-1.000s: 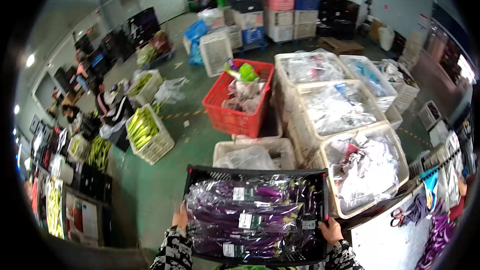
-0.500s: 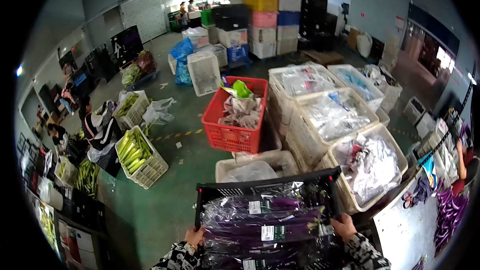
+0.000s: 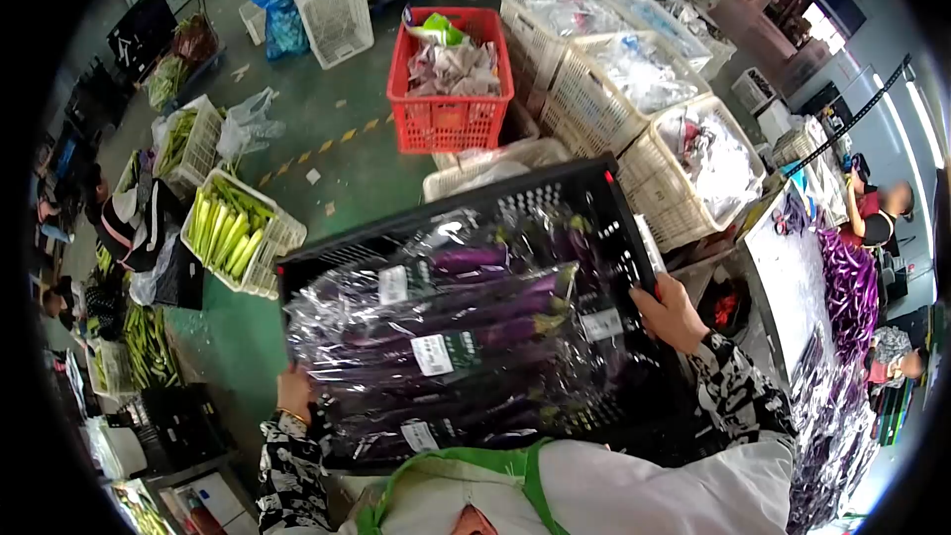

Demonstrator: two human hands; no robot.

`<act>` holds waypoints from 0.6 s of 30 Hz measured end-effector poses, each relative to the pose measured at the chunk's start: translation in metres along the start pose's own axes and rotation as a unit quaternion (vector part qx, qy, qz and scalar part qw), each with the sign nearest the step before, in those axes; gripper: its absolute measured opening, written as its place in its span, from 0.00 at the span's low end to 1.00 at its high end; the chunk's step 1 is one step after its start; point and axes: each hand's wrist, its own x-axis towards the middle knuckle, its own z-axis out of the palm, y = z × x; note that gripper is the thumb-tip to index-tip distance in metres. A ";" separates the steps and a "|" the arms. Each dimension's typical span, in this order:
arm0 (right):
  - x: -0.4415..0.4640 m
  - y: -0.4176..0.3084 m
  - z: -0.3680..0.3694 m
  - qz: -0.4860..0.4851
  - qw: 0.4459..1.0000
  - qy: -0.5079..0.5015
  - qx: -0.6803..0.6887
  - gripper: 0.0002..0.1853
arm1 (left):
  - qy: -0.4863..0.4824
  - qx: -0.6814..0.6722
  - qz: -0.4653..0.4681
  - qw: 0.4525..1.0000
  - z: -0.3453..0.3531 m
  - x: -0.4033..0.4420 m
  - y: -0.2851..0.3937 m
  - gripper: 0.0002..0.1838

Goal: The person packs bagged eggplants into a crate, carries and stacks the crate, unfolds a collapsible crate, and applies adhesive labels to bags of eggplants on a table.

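A black crate (image 3: 604,228) is held up close to the body, tilted so that its right side sits higher. Inside lie several bagged purple eggplants (image 3: 456,317) with white labels, most of them lengthwise and some crosswise at the right. My left hand (image 3: 295,392) grips the crate's left side. On the right side, my right hand (image 3: 670,313) is closed around the rim. Beyond the crate's far edge stands a light bin (image 3: 535,151), partly covered by it.
A red crate (image 3: 451,124) stands ahead, beside stacked cream crates (image 3: 594,89). Green vegetables fill a crate (image 3: 282,238) at left, near a seated person (image 3: 139,218). At right, a white table (image 3: 783,267) bears loose eggplants (image 3: 850,287), with people beyond it.
The black crate has come nearer the body, risen in view and tilted, with both hands still on it. The view has tipped downward, showing the green apron straps and more of the right-hand table.
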 end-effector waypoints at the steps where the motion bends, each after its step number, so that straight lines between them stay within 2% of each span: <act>1: 0.003 -0.007 0.013 -0.007 1.000 -0.010 0.004 0.11 | 0.035 -0.058 -0.108 0.992 -0.024 -0.002 -0.006 0.06; 2: 0.008 -0.014 0.023 -0.018 1.000 -0.016 0.011 0.10 | 0.141 -0.140 -0.152 0.968 0.008 -0.038 0.103 0.03; 3: 0.013 -0.021 0.031 -0.022 0.999 -0.024 0.010 0.10 | 0.163 -0.173 -0.175 0.956 0.006 -0.042 0.124 0.02; 7: 0.042 -0.015 0.048 -0.052 0.998 0.003 0.032 0.11 | 0.171 -0.163 -0.139 0.962 -0.009 -0.032 0.119 0.03; 8: 0.044 -0.020 0.053 -0.028 0.998 0.002 0.049 0.10 | 0.189 -0.085 -0.146 0.967 -0.017 -0.020 0.116 0.05; 10: 0.061 -0.022 0.060 -0.015 0.996 0.011 0.082 0.09 | 0.192 -0.065 -0.152 0.967 -0.014 0.001 0.138 0.08; 11: 0.072 -0.028 0.063 -0.014 0.997 0.008 0.075 0.09 | 0.200 -0.052 -0.152 0.967 -0.009 0.016 0.154 0.09; 13: 0.107 -0.040 0.072 -0.013 0.996 0.011 0.091 0.08 | 0.191 -0.010 -0.088 0.978 -0.019 0.056 0.167 0.11; 15: 0.146 -0.047 0.078 -0.035 0.995 0.012 0.097 0.05 | 0.182 -0.029 -0.118 0.976 -0.027 0.095 0.184 0.14; 18: 0.188 -0.065 0.085 -0.012 0.992 0.019 0.127 0.05 | 0.210 0.000 -0.076 0.975 -0.038 0.142 0.202 0.15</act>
